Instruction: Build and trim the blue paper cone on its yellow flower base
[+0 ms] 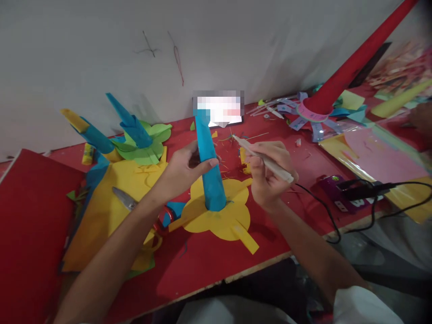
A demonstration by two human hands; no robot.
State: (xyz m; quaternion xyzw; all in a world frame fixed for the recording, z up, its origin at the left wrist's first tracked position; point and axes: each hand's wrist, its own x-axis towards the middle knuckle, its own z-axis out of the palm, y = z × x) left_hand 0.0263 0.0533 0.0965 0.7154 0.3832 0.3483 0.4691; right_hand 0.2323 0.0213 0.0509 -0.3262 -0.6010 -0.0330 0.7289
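My left hand point(189, 168) is wrapped round a blue paper tube point(214, 189), thumb across its front. The tube stands upright on a yellow flower-shaped paper point(194, 211) with strips sticking out at its edge. To the right of the tube, my right hand point(273, 171) grips a white pen-like stick point(266, 159), its thin tip pointing up and left. The tip is apart from the tube.
Scissors point(123, 198) lie on yellow sheets point(91, 234) at left. Behind them stand blue cones point(135, 130) on green petals. A lit screen point(226, 118) leans at the wall. At right are a purple box point(340, 193) with a cable, a red cone point(351, 67) and another person's hand point(421, 119).
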